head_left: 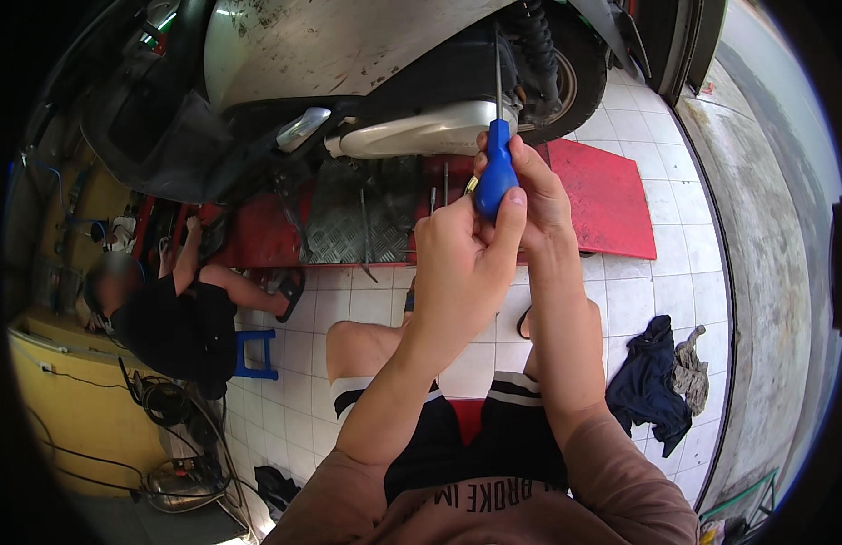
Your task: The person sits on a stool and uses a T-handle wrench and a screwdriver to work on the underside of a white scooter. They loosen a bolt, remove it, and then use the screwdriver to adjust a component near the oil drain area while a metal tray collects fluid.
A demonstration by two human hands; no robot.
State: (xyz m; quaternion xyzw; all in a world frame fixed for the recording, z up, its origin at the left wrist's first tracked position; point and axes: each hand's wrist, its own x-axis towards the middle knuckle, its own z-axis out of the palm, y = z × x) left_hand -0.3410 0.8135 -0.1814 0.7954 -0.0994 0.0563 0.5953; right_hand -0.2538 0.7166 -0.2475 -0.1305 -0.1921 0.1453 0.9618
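Observation:
A screwdriver (pixel 497 173) with a blue handle points away from me, its thin metal shaft running up past the scooter's shock absorber (pixel 535 50). My left hand (pixel 462 250) is closed around the butt of the handle, thumb along its side. On the handle's right, my right hand (pixel 541 193) grips it with the fingers curled behind. Beyond the hands stands a scooter (pixel 303 54) with dirty pale panels and a silver engine cover (pixel 421 136). Whether the screwdriver's tip touches the scooter, I cannot tell.
The scooter stands over a red lift platform (pixel 612 200), with long tools lying on its dark tread plate (pixel 334 222). Another person (pixel 166 318) sits at left by a blue stool (pixel 257 354). Dark cloths (pixel 652 386) lie on the white tiles at right. Cables and hoses (pixel 166 400) hang at lower left.

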